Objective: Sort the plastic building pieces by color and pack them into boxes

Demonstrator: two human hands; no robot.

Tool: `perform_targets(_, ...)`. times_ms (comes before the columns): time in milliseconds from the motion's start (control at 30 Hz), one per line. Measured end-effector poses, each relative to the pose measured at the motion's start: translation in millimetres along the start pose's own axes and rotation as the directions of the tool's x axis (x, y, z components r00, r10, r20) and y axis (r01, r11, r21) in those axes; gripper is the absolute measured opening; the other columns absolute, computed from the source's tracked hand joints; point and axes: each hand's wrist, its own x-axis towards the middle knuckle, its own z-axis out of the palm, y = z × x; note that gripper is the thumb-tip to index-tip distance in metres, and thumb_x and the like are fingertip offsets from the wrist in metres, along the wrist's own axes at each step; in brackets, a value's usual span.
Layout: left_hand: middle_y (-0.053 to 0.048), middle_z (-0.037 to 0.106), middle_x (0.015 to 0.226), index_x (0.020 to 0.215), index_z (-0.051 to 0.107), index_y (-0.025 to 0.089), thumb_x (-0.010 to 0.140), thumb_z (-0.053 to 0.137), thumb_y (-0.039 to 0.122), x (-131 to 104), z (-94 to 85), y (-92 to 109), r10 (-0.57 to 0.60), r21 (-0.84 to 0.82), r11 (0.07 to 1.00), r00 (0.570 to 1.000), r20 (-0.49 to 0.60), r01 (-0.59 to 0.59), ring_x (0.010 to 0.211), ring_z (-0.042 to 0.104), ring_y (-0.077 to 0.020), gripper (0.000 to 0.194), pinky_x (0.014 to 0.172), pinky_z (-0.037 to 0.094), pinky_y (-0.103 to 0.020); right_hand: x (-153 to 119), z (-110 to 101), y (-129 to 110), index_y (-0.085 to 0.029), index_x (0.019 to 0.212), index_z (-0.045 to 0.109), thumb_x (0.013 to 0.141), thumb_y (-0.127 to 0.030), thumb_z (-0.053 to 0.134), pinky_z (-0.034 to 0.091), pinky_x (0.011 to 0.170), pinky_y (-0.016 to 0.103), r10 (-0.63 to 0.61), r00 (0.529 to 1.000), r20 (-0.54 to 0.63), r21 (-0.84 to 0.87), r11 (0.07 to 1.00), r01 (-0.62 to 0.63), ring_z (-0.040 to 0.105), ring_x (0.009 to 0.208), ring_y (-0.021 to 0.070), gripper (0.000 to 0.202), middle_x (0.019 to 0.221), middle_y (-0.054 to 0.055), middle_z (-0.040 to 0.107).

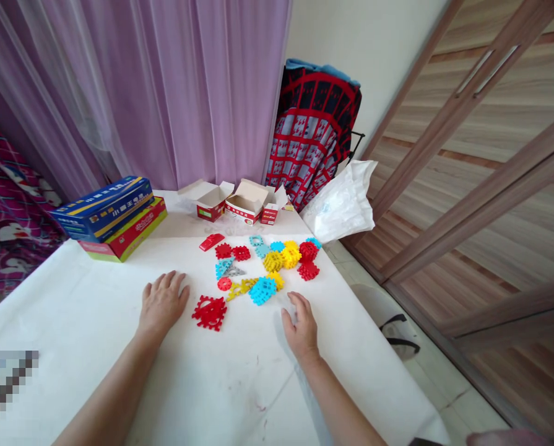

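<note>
Below frame centre: red toy pieces [214, 309], likely light, stiff; pinch notched edges. Left hand [163, 303], right hand [303, 326] apart, empty.

Lilac curtains [202, 93] hang in folds across the back beside a pale wall [364, 37]. Along the right, a wood-grain wardrobe [490, 130] with slim metallic handles [497, 71] stands on pale tiled floor [444, 378], near the white-covered bench [212, 390].
</note>
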Motion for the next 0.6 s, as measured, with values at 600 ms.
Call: perform_targets(600,-0.010,0.057,0.140,0.124,0.062,0.025,0.091,0.043,0.033,2,23.8,-9,0.036,-0.170,0.984,0.994,-0.106,-0.054,0.134,0.045,-0.0297,0.039,0.112,0.028,-0.054,11,23,-8,-0.021,0.128,0.059,0.093,-0.041,0.053,0.052,0.095,0.046,-0.259,0.965,0.031,-0.292,0.921,0.256,0.057,0.122,0.0293,0.041,0.133,0.014,0.058)
